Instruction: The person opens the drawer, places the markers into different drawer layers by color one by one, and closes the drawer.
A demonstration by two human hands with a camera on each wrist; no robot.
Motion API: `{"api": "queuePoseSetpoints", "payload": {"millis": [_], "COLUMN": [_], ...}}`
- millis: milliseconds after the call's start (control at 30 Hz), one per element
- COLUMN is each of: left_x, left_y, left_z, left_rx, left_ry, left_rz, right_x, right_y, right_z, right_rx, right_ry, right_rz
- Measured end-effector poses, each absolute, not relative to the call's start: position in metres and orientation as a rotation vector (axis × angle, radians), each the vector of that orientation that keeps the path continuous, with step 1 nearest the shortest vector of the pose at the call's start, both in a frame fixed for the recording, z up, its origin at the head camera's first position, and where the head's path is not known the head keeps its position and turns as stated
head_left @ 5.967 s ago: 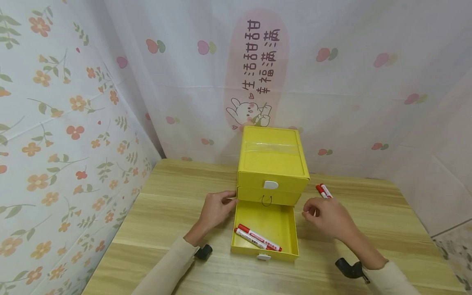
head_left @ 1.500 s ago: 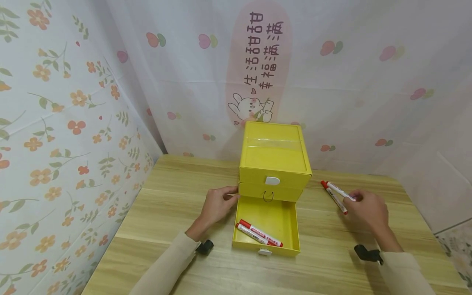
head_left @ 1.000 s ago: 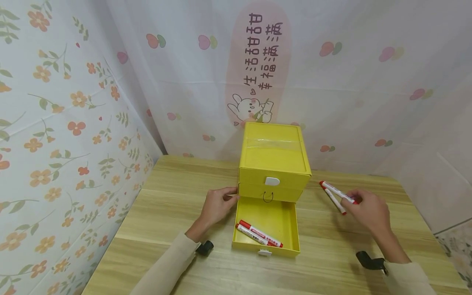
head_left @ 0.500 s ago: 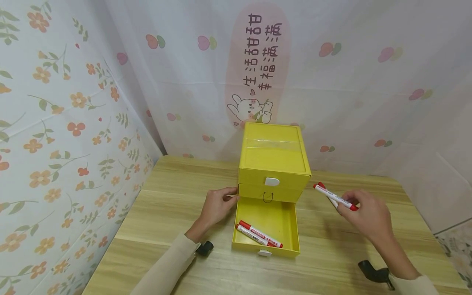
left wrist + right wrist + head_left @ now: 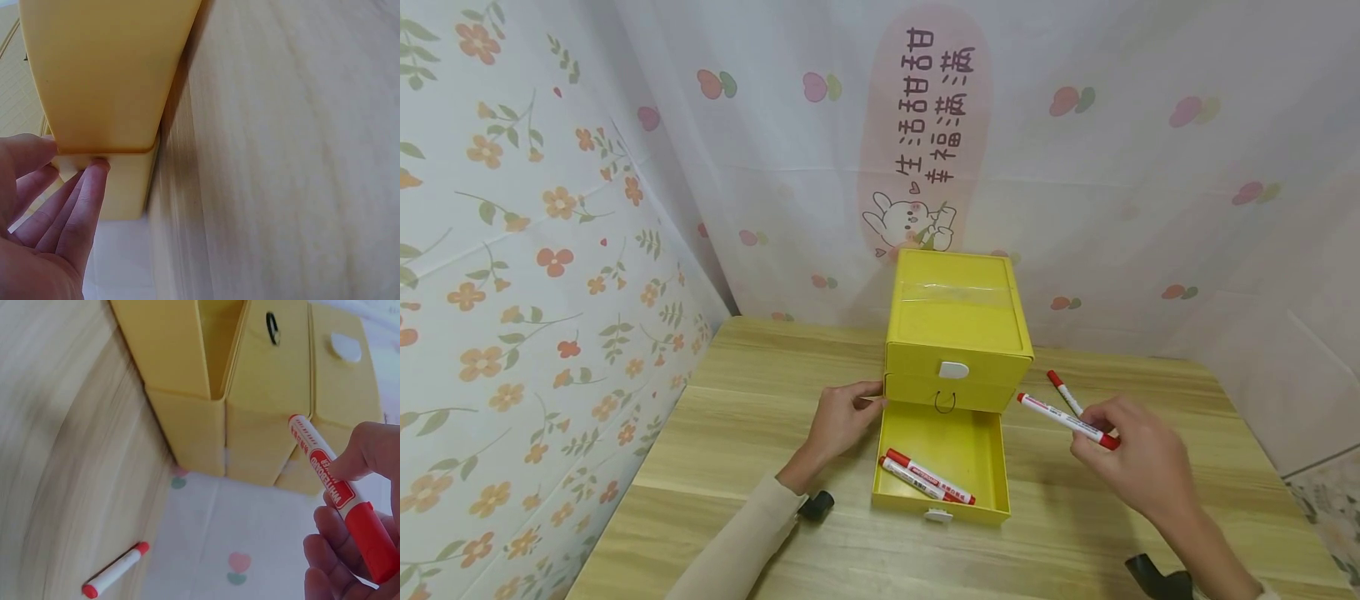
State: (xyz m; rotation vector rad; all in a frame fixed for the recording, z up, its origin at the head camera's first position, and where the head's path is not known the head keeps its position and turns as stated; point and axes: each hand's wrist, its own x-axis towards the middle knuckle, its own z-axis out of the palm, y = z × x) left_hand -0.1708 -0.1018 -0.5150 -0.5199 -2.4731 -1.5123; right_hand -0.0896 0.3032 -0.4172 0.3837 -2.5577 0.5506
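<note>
My right hand pinches a red-and-white whiteboard marker near its red cap, above the table to the right of the yellow drawer box. In the right wrist view the marker lies between thumb and fingers, its far end overlapping the box. My left hand touches the box's left front edge; fairly straight fingers lie against its side in the left wrist view. The bottom drawer is pulled out and holds two red whiteboard markers by its front. Another marker rests on the table.
Above the pulled-out drawer, the upper drawers are closed, one with a white tab and one with a dark loop. The wooden table reaches back to a printed curtain. A floral curtain hangs at the left.
My right hand has lifted one marker off the table beside the other and carried it left toward the box. The left hand stays at the box's edge.
</note>
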Motion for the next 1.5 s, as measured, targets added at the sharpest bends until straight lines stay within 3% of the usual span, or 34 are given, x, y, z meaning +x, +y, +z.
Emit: {"api": "queuePoseSetpoints", "payload": {"millis": [467,1500], "left_x": [-0.172,-0.172], "left_y": [-0.103,-0.102], "left_z": [-0.516,-0.515], "left_rx": [-0.535,-0.518], "left_ry": [-2.486,-2.481], "left_rz": [-1.509,-1.509], "right_x": [-0.087,-0.121], "right_y": [0.267,0.18], "right_z": [-0.413,-0.429], "right_rx": [0.592,0.972], "right_ry": [-2.526,-2.652], "right_rz": [0.443,0.159]}}
